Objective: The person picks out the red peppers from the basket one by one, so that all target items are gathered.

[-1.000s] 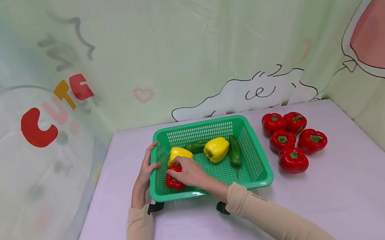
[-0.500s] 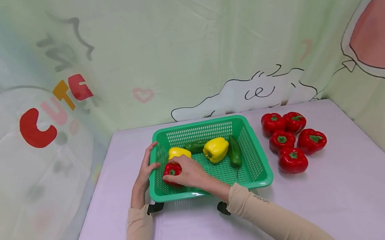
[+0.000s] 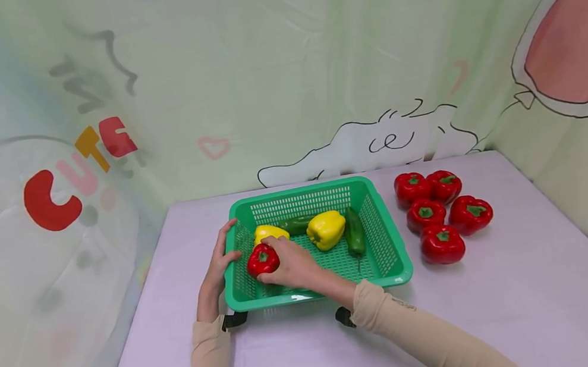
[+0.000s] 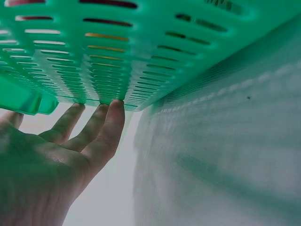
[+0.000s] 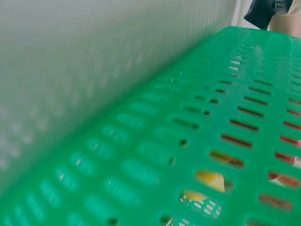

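In the head view a red bell pepper (image 3: 262,261) is in the front left part of the green plastic basket (image 3: 295,193). My right hand (image 3: 294,265) reaches over the basket's front rim and grips this pepper from its right side, thumb nearer me and fingers behind. At the basket's left rim my left hand (image 3: 218,270) holds on, with thumb and fingertips at the edge. The left wrist view has the left hand's fingers (image 4: 107,134) against the slotted outer wall. Behind the red pepper sits a yellow bell pepper (image 3: 269,233), partly covered by the right hand.
A second yellow bell pepper (image 3: 327,229) lies mid-basket, between a long dark green vegetable (image 3: 297,225) at the back and a long green pepper (image 3: 355,234) to the right. Several red bell peppers (image 3: 443,245) stand grouped on the table (image 3: 503,281) right of the basket.
The red bell pepper in my right hand has turned: its green stem now faces up, and more of it shows. My left hand stays at the basket rim.
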